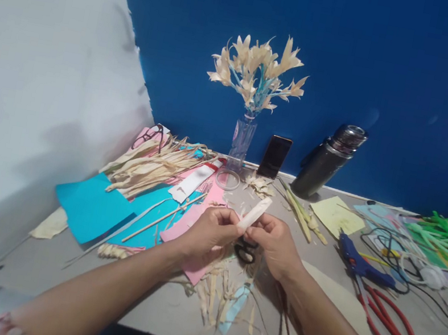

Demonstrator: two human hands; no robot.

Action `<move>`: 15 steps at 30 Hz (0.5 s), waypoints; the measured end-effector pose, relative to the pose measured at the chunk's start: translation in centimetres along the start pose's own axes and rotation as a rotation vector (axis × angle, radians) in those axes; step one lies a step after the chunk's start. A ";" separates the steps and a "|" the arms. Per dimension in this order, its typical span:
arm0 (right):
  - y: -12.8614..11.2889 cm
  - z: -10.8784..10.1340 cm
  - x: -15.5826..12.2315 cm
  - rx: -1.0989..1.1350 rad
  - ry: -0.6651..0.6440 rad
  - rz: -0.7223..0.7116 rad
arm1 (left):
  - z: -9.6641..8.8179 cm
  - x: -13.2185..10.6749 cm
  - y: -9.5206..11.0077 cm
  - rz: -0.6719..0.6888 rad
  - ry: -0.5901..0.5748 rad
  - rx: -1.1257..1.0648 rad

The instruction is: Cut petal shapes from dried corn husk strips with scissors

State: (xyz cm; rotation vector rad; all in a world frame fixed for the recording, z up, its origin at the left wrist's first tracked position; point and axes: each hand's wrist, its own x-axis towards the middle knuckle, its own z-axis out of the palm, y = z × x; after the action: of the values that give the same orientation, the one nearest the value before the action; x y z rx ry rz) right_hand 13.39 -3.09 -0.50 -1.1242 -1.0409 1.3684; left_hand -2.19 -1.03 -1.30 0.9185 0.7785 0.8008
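A short, pale corn husk piece (254, 213) is pinched between both my hands over the middle of the table. My left hand (212, 232) grips its lower end with thumb and fingers. From the other side, my right hand (273, 243) closes on the same piece. Just beneath the hands show the black loop handles of a small pair of scissors (246, 251); I cannot tell whether they lie on the table or touch my fingers. Husk scraps (214, 296) and a light blue paper strip (234, 308) are scattered nearer to me.
Behind stand husk flowers (259, 64) in a clear bottle (241, 144), a phone (275, 157) and a leaning flask (326, 165). Dried husks (159, 165) and blue paper (91, 207) lie left. A blue glue gun (359, 260), red-handled scissors (389, 324) and cables (392, 243) lie right.
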 end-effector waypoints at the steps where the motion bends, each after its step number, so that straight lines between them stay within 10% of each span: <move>1: 0.1 -0.1 0.0 0.025 0.000 0.010 | 0.1 -0.1 0.1 -0.023 -0.021 -0.036; 15: 0.4 0.1 -0.1 0.180 -0.026 0.118 | 0.2 0.1 -0.1 0.047 -0.030 0.090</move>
State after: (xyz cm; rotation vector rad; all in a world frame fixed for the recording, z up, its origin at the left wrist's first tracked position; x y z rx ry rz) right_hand 13.19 -3.26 -0.89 -1.0492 -0.8616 1.5423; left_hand -1.99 -1.04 -1.29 1.0299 0.7741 0.7965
